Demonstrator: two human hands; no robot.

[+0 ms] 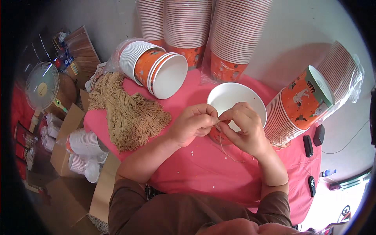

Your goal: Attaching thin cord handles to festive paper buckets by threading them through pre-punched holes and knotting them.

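My left hand [196, 124] and my right hand [246, 129] meet in front of a paper bucket [220, 94], white inside and orange outside. Both are closed in a pinch, fingertips nearly touching, on a thin tan string [223, 148]. Its loose end hangs down and trails to the right over the pink cloth. Whether the string is knotted or threaded at the fingertips is too small to tell. To the left of my left hand lies a thick bundle of similar tan strings [133, 117].
Tall bagged stacks of paper buckets [239, 35] stand at the back. Another stack [169, 76] lies tipped at the back left; one leans at the right [301, 102]. Small white beads [192, 153] dot the pink cloth [176, 166]. A black remote [311, 186] lies near the right edge.
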